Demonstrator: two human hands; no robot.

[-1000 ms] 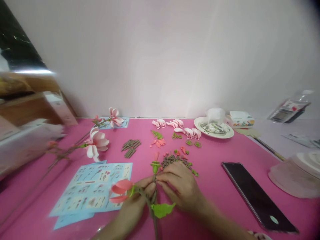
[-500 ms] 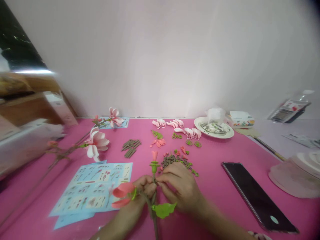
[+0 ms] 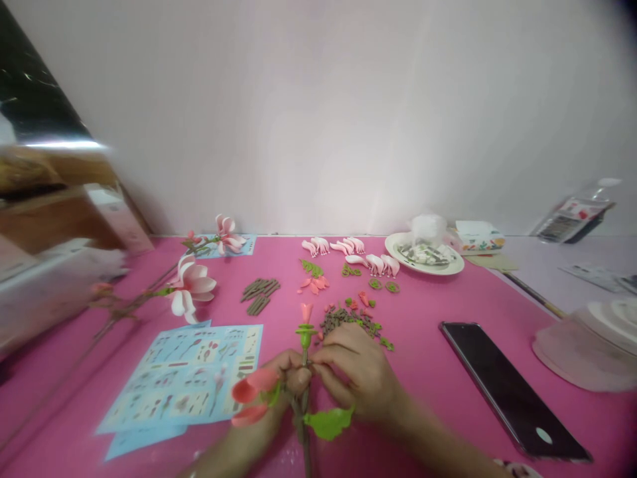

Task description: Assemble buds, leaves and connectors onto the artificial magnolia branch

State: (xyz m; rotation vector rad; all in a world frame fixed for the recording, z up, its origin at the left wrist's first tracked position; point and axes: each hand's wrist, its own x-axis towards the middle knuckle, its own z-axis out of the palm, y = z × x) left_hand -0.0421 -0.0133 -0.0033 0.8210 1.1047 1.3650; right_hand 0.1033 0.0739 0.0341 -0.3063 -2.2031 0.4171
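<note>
My left hand (image 3: 279, 398) grips a plastic flower stem (image 3: 302, 425) low on the pink mat, just below a green collar piece (image 3: 306, 335). My right hand (image 3: 355, 375) pinches the same stem from the right, with its fingertips close to the left fingers. A coral bud (image 3: 307, 312) stands upright at the stem's top. A side branch with coral petals (image 3: 249, 392) sticks out left past my left hand, and a bright green leaf (image 3: 328, 423) hangs below my right hand. Small brown and green pieces (image 3: 346, 320) lie just beyond my right hand.
A printed blue parts sheet (image 3: 182, 378) lies left of my hands. Beyond it rests a finished pink magnolia branch (image 3: 192, 285). Rows of pale pink petals (image 3: 358, 249) and a white plate (image 3: 398, 255) lie at the back. A black phone (image 3: 507, 385) lies on the right.
The coral petals have shifted right and down with the side branch. The top bud now stands more upright, and my left hand has moved slightly right.
</note>
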